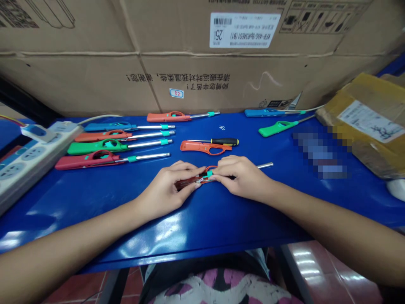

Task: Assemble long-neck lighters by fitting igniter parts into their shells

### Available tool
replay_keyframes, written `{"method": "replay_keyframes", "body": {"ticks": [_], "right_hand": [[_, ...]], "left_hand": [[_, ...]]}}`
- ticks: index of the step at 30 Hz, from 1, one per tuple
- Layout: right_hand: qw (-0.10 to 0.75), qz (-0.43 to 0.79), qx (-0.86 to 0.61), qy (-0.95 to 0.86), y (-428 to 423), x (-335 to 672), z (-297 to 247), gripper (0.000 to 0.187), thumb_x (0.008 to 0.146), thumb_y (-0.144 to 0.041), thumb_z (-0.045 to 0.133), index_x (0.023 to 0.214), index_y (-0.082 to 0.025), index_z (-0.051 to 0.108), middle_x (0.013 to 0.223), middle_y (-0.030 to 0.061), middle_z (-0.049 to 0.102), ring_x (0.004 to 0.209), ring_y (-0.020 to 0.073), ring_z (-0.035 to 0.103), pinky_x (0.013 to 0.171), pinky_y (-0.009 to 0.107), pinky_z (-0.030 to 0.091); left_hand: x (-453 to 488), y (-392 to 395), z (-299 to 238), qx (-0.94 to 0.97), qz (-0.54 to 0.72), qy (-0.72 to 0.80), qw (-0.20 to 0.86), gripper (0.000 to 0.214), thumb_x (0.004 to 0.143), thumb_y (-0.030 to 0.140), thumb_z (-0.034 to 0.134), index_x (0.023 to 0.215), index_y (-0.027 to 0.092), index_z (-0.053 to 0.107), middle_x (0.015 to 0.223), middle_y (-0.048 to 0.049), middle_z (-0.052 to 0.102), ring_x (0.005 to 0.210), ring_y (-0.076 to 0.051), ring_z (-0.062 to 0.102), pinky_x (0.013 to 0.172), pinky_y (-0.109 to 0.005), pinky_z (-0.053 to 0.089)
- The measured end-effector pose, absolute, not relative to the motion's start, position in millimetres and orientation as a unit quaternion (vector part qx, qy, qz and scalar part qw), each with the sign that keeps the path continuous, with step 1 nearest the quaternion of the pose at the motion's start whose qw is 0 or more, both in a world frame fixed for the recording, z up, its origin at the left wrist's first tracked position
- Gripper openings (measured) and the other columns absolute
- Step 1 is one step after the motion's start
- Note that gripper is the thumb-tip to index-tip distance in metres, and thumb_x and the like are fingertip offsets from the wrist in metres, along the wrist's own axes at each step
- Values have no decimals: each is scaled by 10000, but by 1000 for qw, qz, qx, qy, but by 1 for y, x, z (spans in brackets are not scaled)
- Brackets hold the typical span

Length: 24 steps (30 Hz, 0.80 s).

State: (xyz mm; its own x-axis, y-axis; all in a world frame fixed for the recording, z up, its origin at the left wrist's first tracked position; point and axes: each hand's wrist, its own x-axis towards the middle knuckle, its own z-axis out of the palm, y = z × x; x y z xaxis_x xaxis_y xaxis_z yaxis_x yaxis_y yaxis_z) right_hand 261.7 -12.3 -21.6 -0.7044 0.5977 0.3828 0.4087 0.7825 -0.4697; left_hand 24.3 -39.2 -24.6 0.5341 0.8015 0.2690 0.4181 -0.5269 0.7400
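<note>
An opened orange long-necked lighter [205, 180] lies between my hands, its inner parts and a green piece showing. My left hand [169, 181] is closed round its dark reddish body end. With pinched fingers, my right hand [238, 175] grips it by the green piece; the metal tube sticks out to the right beyond the knuckles. Just behind my hands rests a loose orange shell half [205, 147] with a trigger loop. A black and yellow screwdriver [224, 141] lies against that shell. Small screws [222, 127] sit farther back.
Several assembled lighters [95, 146] lie in a row at left, beside a white power strip [38, 156]. Toward the back are a red lighter [167, 117], a blue one [264, 112] and a green one [278, 128]. A taped box [367, 122] stands right; cardboard [190, 67] walls the back.
</note>
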Motion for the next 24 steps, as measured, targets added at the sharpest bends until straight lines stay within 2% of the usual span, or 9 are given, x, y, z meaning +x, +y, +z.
{"method": "replay_keyframes", "body": {"ticks": [10,14,19,24], "right_hand": [[274,229,-281,-891,-10,265,-21,231,948,-210,634,764,-147,759,673,22,660,622,116,555,638,249,410],[258,213,-328,-883,-13,263,-19,249,935,-161,604,723,-144,734,653,6,608,612,105,531,626,247,386],[239,208,-399,-861,-17,259,-15,235,911,-193,627,704,-156,733,639,-4,583,599,102,511,597,254,344],[239,225,-396,-857,-18,260,-12,259,901,-173,625,661,-160,720,611,-14,547,561,90,466,564,255,306]], "left_hand": [[24,-41,-23,805,301,389,331,353,920,196,643,1269,202,694,1090,-91,711,982,-199,656,729,-292,565],[25,-41,-23,805,305,388,329,354,917,192,643,1267,205,696,1083,-92,709,979,-201,653,742,-302,572],[26,-42,-22,807,305,391,321,357,918,187,639,1269,218,695,1079,-92,709,977,-208,655,758,-319,582],[27,-43,-23,810,310,389,311,353,919,190,640,1266,223,697,1069,-89,718,978,-206,662,781,-322,586]]}}
